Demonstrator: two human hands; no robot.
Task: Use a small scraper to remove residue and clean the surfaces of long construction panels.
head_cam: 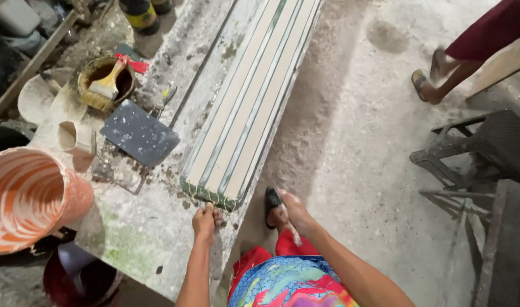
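Plaster-crusted workbench (140, 239) on a dusty concrete floor. A long ribbed moulding form (254, 102), green-edged with pale strips, runs lengthwise away from the person. The left hand (205, 219) is closed on its near end; the right hand (297, 211) hangs beside the bench, grasping a thin stick (287, 219). A trowel (139, 134) lies left.

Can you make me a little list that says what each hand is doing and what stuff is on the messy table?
left hand: grips the near end of the long ridged mould
right hand: off the bench edge, holding a thin stick-like tool; kind unclear
bench: splattered white
scraper: flat dark blade, left of the mould
brush: rests in a round tub
orange bucket: streaked white inside, at the bench's left end
another person: sandalled feet, top right
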